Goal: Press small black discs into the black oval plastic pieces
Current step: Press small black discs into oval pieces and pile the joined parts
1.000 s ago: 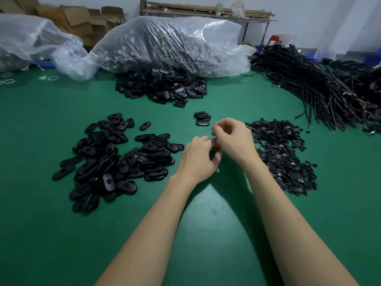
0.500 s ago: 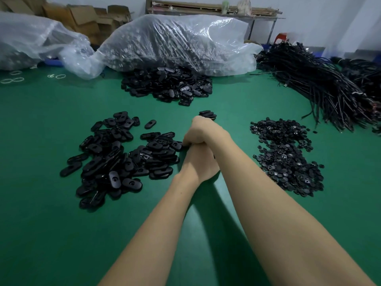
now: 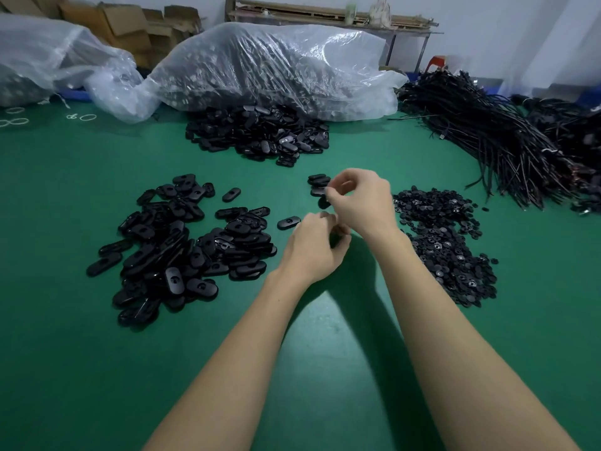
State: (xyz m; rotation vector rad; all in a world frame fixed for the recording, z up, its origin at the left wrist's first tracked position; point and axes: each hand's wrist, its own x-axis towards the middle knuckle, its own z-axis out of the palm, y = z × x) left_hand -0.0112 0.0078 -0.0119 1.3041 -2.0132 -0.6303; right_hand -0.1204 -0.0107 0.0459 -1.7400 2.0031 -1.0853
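Note:
My right hand [image 3: 361, 200] hovers with curled fingers over a short stack of black oval pieces [image 3: 317, 181] and pinches a black oval piece [image 3: 323, 203] at its fingertips; blur hides the grip. Just below it my left hand [image 3: 313, 247] curls round a small dark part in its palm that I cannot identify. One loose oval piece [image 3: 287, 222] lies right beside its knuckles. A wide heap of oval pieces [image 3: 182, 242] covers the green table to the left. The pile of small black discs [image 3: 445, 242] lies to the right of my right forearm.
A second heap of oval pieces [image 3: 260, 135] lies farther back, in front of a big clear plastic bag [image 3: 276, 66] of parts. Bundles of black cables [image 3: 494, 135] fill the back right. Another plastic bag [image 3: 48, 60] and rubber bands [image 3: 87, 117] sit at the back left.
My right hand has lifted off my left hand, where the two were pressed together, and gone up and right to the short stack. My left hand stays put, fingers still curled.

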